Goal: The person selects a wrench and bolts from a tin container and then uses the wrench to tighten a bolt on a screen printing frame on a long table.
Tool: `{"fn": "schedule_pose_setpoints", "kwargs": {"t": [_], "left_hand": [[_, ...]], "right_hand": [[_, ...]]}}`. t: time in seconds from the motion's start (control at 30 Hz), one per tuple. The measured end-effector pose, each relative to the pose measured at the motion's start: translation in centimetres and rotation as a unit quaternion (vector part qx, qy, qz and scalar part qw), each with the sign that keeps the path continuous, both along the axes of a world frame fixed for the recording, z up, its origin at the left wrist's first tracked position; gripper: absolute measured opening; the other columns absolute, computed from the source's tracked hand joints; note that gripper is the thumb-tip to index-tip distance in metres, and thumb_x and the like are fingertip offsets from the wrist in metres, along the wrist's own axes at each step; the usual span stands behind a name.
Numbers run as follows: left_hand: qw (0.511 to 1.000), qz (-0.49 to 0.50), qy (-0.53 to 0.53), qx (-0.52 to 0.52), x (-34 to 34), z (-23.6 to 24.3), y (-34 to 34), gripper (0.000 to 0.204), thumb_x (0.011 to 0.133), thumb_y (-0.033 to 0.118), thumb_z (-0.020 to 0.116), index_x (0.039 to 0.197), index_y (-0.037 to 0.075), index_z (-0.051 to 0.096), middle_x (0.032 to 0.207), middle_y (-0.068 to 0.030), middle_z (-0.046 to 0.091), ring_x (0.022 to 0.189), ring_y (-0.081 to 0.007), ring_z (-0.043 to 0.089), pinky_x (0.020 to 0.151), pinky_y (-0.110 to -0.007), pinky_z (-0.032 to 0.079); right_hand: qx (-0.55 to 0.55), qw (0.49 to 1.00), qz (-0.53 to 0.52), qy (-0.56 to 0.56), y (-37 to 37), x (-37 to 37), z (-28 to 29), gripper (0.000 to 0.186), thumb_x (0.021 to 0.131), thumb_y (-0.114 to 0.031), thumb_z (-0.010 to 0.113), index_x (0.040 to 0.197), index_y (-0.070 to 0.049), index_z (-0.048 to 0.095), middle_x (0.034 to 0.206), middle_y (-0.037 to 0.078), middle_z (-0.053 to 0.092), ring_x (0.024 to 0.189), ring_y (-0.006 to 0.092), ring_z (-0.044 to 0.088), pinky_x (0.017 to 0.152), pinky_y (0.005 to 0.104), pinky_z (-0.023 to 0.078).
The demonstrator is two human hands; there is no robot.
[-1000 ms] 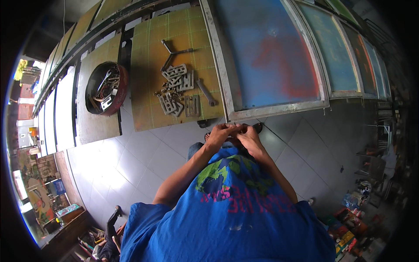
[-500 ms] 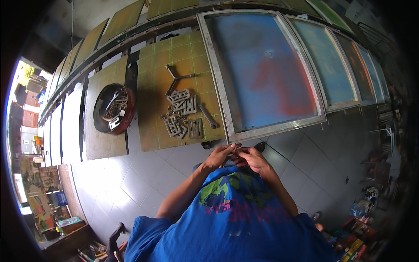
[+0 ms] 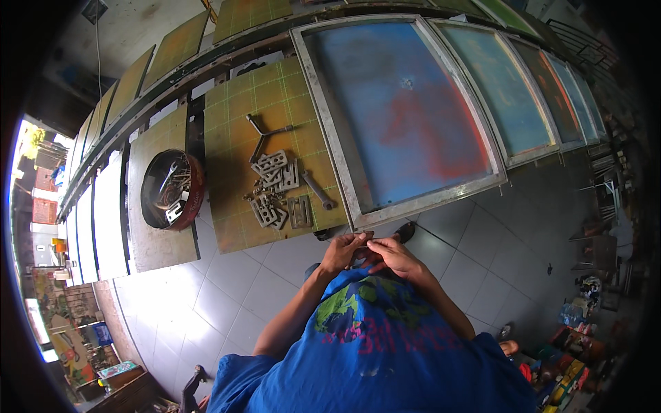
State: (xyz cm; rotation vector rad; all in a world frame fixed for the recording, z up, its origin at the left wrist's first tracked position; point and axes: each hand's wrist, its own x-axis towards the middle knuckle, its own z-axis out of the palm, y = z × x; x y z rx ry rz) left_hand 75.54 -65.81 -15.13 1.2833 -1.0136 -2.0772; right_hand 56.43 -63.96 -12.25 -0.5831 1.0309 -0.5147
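Close together — left hand (image 3: 339, 253) and right hand (image 3: 397, 257), their hold unclear.

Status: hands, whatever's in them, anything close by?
Left hand, right hand: fingertips together. Anything between them: too small to tell. Frame corner just ahead of fingertips; brackets, wrench on board, ahead left.

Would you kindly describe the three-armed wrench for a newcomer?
Left of the framed blue-and-red panel lies a yellowish board. Beyond its heap of metal plates is the three-armed wrench, Y-shaped, unlike the straight wrench nearby.
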Motion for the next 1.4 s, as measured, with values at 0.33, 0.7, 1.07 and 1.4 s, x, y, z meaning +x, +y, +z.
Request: {"fn": "schedule_pose_setpoints", "kwargs": {"t": [0.33, 0.7, 1.07, 1.4], "left_hand": [[0.988, 0.07, 0.052, 0.126, -1.4, 2.2, 0.1, 0.04, 0.096, 0.038, 0.068, 0.103, -0.001, 0.063, 0.09, -0.0069, 0.066, 0.076, -0.0124, 0.061, 0.062, -0.028, 0.048], [0.997, 0.023, -0.069, -0.011, -0.2, -0.7, 0.7, 0.044, 0.1, 0.036, 0.063, 0.124, 0.0, 0.068, 0.095, -0.0013, 0.07, 0.085, -0.0073, 0.058, 0.08, -0.026, 0.05], [0.991, 0.089, 0.038, 0.088, -1.5, 1.0, 0.0, 0.035, 0.093, 0.032, 0.073, 0.108, 0.003, 0.062, 0.09, -0.0047, 0.067, 0.078, -0.0128, 0.063, 0.068, -0.027, 0.051], [0.996, -0.041, 0.026, 0.079, 0.2, -1.0, -0.4, 0.035, 0.101, 0.037, 0.061, 0.112, 0.004, 0.065, 0.097, -0.0028, 0.067, 0.085, -0.0117, 0.062, 0.072, -0.025, 0.047]], "right_hand": [[-0.122, 0.966, -0.002, 0.227, -0.3, 1.1, -2.0, 0.029, 0.095, -0.024, 0.065, 0.107, 0.003, 0.065, 0.1, 0.012, 0.072, 0.084, 0.0171, 0.071, 0.075, 0.0249, 0.057], [-0.009, 0.999, 0.04, -0.001, -0.4, -0.6, -0.2, 0.034, 0.106, -0.028, 0.048, 0.12, 0.001, 0.061, 0.107, 0.013, 0.07, 0.09, 0.0216, 0.071, 0.073, 0.0365, 0.061], [-0.083, 0.966, -0.033, 0.243, 0.0, 1.6, -1.5, 0.019, 0.091, -0.014, 0.072, 0.099, -0.001, 0.062, 0.087, 0.007, 0.067, 0.069, 0.0121, 0.066, 0.062, 0.0274, 0.055], [-0.011, 0.999, 0.025, 0.023, -0.3, -0.4, 0.6, 0.032, 0.105, -0.028, 0.052, 0.112, 0.002, 0.065, 0.096, 0.01, 0.072, 0.083, 0.0187, 0.072, 0.074, 0.0319, 0.06]]}}
